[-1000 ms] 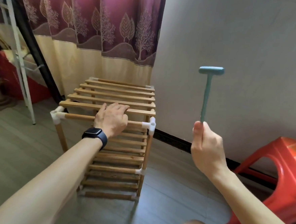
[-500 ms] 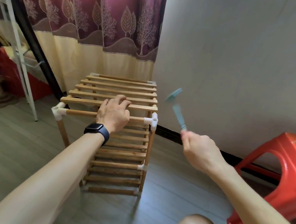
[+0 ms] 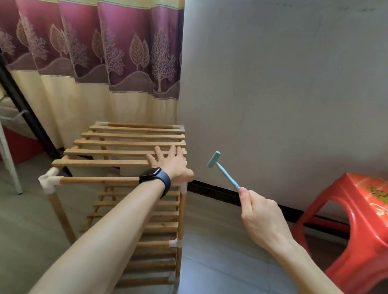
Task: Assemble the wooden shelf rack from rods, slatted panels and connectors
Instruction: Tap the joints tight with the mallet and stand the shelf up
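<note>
While the left hand (image 3: 171, 163) lies flat, fingers spread, on the slatted wooden shelf rack (image 3: 128, 147), apparently covering its near right corner, the right hand (image 3: 260, 218) grips a small teal plastic hammer (image 3: 222, 169) just right of the rack.

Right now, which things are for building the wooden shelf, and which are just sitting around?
For the job:
- wooden slatted shelf rack
- white plastic corner connector
- small teal plastic hammer, held in the right hand
- left hand, pressing on the rack's top

Just about:
- red plastic stool
- purple and cream leaf-patterned curtain
</note>
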The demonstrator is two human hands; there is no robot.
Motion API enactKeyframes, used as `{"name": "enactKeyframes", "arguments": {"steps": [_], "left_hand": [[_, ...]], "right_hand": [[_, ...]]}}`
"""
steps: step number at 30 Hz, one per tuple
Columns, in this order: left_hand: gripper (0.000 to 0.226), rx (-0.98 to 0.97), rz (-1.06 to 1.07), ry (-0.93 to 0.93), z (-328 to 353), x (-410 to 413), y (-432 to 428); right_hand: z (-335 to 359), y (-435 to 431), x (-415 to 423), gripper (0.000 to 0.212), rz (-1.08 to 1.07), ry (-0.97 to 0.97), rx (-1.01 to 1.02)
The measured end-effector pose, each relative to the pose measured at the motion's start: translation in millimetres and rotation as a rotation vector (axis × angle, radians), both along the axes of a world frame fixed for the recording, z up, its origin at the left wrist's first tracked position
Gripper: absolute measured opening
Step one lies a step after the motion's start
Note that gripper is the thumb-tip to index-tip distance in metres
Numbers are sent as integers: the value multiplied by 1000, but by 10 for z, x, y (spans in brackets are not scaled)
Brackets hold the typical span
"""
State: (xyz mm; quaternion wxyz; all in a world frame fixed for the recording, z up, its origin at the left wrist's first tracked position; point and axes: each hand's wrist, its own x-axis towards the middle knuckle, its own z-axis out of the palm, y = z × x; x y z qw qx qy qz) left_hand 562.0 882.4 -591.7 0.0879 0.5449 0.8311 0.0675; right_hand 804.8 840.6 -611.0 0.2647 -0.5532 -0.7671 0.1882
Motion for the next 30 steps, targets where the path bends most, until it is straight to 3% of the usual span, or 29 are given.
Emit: {"name": "enactKeyframes", "arguments": {"steps": [8,11,13,15,17,20,23,26,30], "left_hand": [[93,-103,-258,-198,319,-465,-772],[68,-82,-258,-162,417,-679,-1163],[39,-34,-222,-134,457,-842,-1330],[17,53,-148,-2,510,-951,-1359],[32,197,-66,176,510,-966,-1258],[50,346,-23,164,405,-806,-1043],[61,195,-47,45,207,-597,-854],[58,104,-109,80,-6,-523,-715],[58,88,-122,101,-14,-579,-622]], "right_hand": [[69,94,-308,48,49,84,31],[55,146,-393,47,61,34,27],[59,159,-440,46,69,3,20],[73,145,-493,47,87,-13,23],[80,110,-549,48,135,-18,28],[77,33,-636,47,195,-103,53],[87,-26,-638,46,204,-140,122],[136,-47,-575,44,181,-67,195],[230,-15,-518,45,152,-379,104]]}}
